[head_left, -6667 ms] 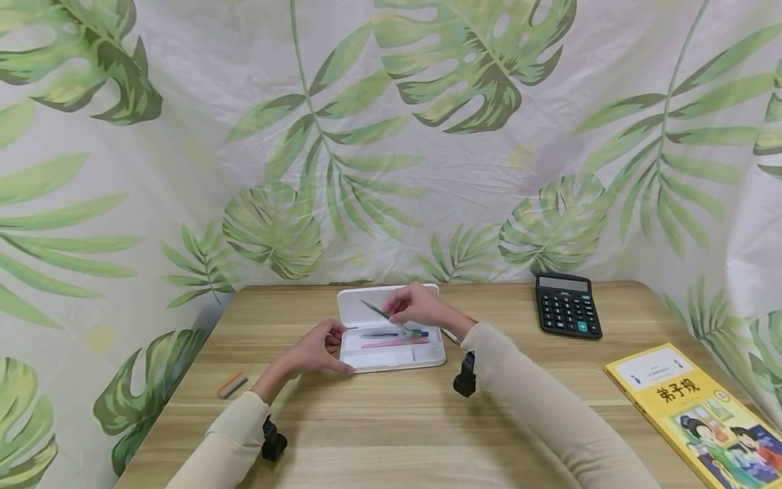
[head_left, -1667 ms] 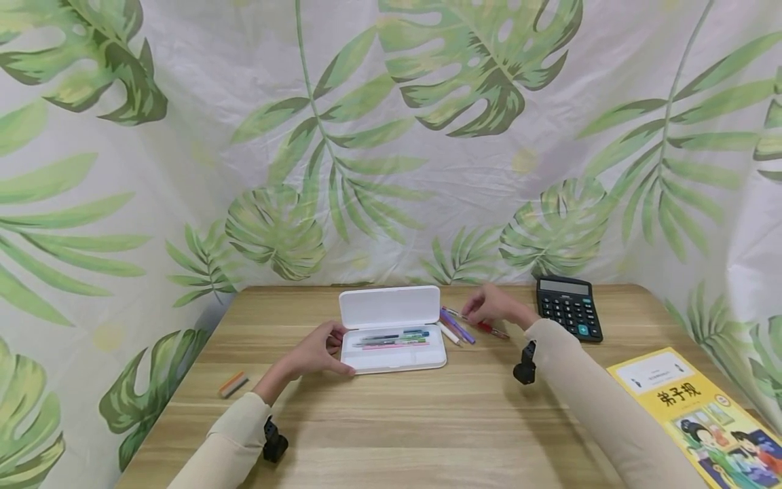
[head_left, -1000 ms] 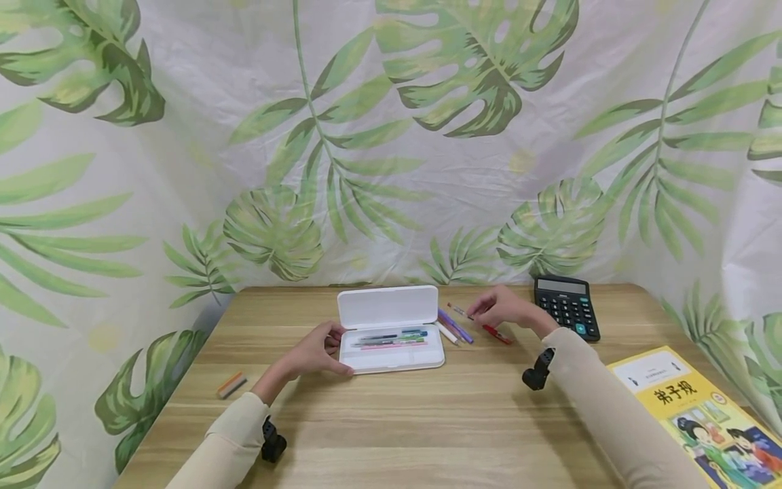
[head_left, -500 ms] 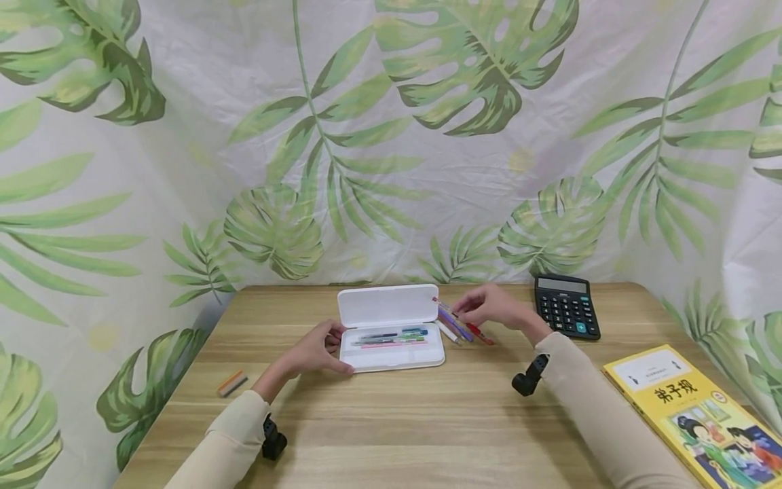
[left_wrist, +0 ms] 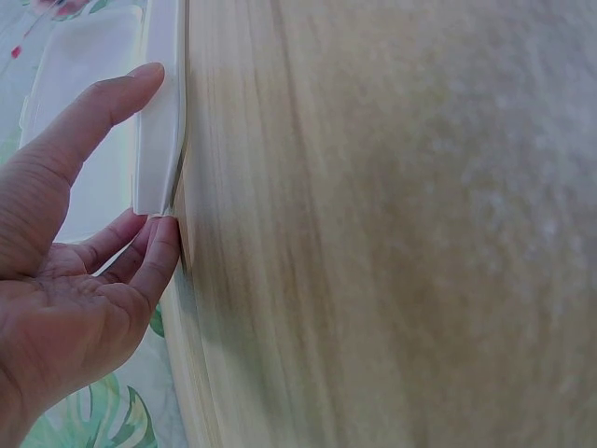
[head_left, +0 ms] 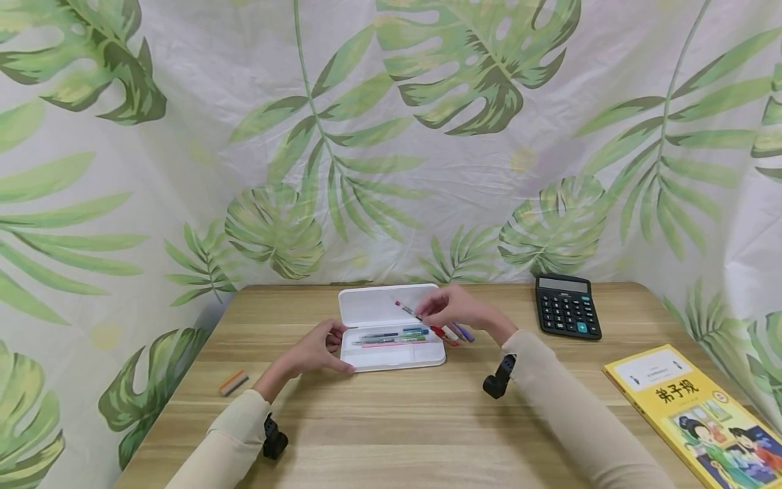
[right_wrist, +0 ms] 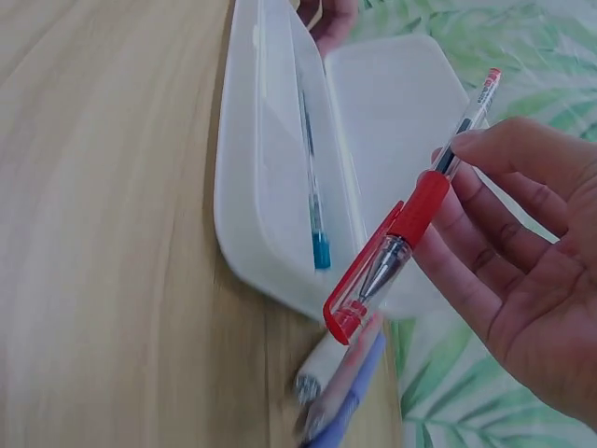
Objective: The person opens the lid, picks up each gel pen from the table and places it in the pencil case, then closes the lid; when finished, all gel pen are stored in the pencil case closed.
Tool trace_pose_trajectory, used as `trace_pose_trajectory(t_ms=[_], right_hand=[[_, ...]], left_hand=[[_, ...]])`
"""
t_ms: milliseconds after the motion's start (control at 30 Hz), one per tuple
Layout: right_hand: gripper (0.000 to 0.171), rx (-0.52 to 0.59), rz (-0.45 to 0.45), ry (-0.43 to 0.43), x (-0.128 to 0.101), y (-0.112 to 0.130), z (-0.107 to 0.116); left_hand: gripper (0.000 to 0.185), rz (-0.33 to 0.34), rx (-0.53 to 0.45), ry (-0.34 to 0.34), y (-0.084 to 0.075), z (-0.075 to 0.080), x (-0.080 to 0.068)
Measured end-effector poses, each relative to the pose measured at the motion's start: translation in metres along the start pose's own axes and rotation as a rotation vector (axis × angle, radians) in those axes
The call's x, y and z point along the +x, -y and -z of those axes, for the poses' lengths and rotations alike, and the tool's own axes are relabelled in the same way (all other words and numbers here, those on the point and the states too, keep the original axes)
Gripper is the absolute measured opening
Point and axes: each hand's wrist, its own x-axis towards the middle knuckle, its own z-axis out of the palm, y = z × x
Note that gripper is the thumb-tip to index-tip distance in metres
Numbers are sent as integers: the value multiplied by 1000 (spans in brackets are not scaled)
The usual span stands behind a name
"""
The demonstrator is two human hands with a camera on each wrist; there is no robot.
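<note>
My right hand pinches the red pen btwn thumb & fingers, holding it tilted in the air just over the right end of the white pencil case. Half a sec ago that hand was further right, near the loose pens; 1.7 s ago it was picking this pen off the table beside the calculator. So the pen has come off the desk & travelled leftward to the case. I judge it's abt to go in w/ the others, not yet set down.

My left hand hasn't shifted: fingers curled round the case's left end, thumb along the rim, steadying it. Lid is open, lying flat behind the tray.

Inside the tray: several pens already, a pink one nearest me, green & blue ones behind. Two pens remain on the table just right of the case, purple & a white one, mostly hidden by my hand. Meaning: most are packed, two left after this one.
</note>
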Motion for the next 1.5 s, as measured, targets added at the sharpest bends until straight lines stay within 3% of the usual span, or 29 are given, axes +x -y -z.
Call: trace_pose_trajectory(t_ms=[367, 667, 1100, 1500], right_hand=[[17, -8, 33, 28, 32, 17, -27], [14, -118, 112, 37, 48, 16, -40], [12, -229, 115, 34, 54, 12, -49], [16, -230, 119, 41, 56, 13, -53]], left_hand=[[78, -1, -5, 0, 1, 0, 0], [77, -24, -23, 2, -4, 0, -3], [79, -16, -46, 5, -4, -1, -3], [78, -19, -56, 3, -4, -1, -4]])
